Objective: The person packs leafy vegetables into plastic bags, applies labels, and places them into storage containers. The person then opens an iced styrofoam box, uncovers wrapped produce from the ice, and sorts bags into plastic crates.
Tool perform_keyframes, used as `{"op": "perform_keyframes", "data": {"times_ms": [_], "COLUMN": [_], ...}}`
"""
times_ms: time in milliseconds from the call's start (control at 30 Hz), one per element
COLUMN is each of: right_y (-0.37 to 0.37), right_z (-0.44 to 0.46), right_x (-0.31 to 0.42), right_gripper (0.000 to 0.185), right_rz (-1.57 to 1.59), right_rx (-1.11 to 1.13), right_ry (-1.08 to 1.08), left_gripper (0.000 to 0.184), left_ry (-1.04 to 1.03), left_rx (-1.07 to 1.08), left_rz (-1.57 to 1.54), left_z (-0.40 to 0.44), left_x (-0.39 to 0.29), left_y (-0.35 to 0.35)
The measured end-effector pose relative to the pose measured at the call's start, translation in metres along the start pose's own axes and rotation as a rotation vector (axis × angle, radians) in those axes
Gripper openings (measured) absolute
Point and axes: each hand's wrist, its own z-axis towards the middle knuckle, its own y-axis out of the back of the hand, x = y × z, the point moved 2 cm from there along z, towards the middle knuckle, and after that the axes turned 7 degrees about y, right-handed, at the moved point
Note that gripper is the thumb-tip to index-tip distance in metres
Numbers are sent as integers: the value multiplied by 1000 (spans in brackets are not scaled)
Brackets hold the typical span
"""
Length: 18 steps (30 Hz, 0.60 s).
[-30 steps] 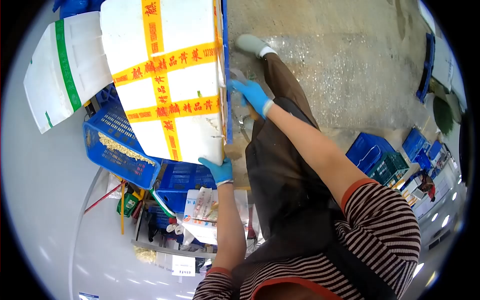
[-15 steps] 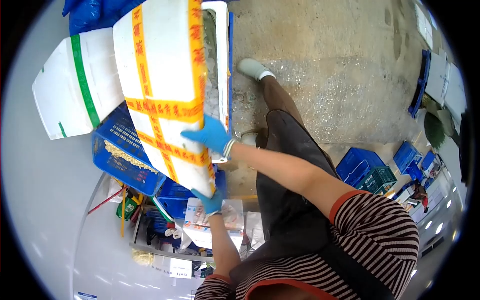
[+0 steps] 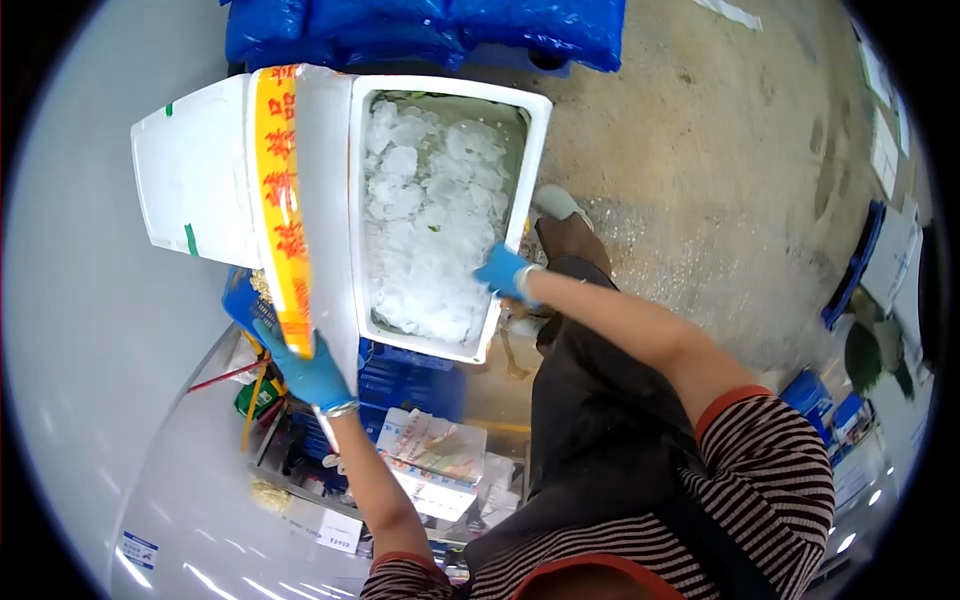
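My left hand (image 3: 308,372), in a blue glove, grips the near end of a white foam lid (image 3: 325,190) with yellow tape and red lettering. The lid stands tipped up on edge along the left side of an uncovered white foam box (image 3: 536,130). Crushed ice (image 3: 430,220) fills much of the box, with greenish water or a greenish surface at its far end. My right hand (image 3: 506,271), also gloved in blue, lies over the box's right rim with its fingers curled inward beside the ice. What lies under the ice is hidden.
Left of the lid is another white foam piece (image 3: 195,170) with green tape. Blue plastic-wrapped goods (image 3: 420,30) stand at the far end. A blue crate (image 3: 240,300) sits below the lid; a printed carton (image 3: 430,490) is nearer me. Wet concrete floor (image 3: 690,200) lies to the right.
The lid has swung up and left off the box, exposing the ice. My right hand has let go of the lid and moved to the box's right rim. My left hand moved left with the lid.
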Motion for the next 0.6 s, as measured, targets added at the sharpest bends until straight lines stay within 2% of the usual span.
{"op": "perform_keyframes", "data": {"times_ms": [33, 67, 100, 133, 167, 200, 233, 300, 367, 433, 500, 533, 567, 600], "right_y": [3, 31, 60, 90, 120, 154, 182, 208, 209, 202, 160, 123, 74, 24], "right_z": [27, 26, 34, 40, 46, 40, 47, 110, 163, 209, 233, 270, 291, 309], "right_x": [-43, -45, -37, -29, -21, 34, 62, 74, 105, 122, 137, 119, 97, 77], "right_gripper": [15, 10, 15, 19, 24, 34, 37, 32, 26, 29, 32, 22, 21, 22], "right_rz": [-760, -869, -379, 513, 1015, 1229, 1065, 885, 1073, 1080, 1134, 1194, 546, -67], "right_rx": [-27, 39, -28, -202, -408, -473, -447, -427, -619, -605, -628, -607, -441, -425], "right_ry": [304, 318, 170, 88, 64, 68, 63, 112, 131, 128, 174, 200, 368, 575], "left_gripper": [60, 44, 42, 41, 39, 36, 35, 35, 36, 37, 38, 38, 38, 37], "left_ry": [12, 27, 75, 78, 78, 94, 132, 161, 107, 92, 49, 55, 63, 125], "left_rx": [-28, -52, 15, 14, 12, -49, -31, 11, -10, -29, -16, 6, 28, 90], "left_rz": [58, 53, 41, 48, 53, -62, -170, -202, -117, -64, -48, -75, -102, -145], "left_z": [11, 18, 24, 28, 33, 35, 37, 36, 40, 52, 67, 76, 83, 88], "left_x": [15, 23, 36, 43, 49, 59, 73, 79, 77, 82, 97, 102, 107, 115], "left_y": [0, 8, 14, 19, 24, 31, 37, 43, 47, 45, 46, 47, 49, 51]}}
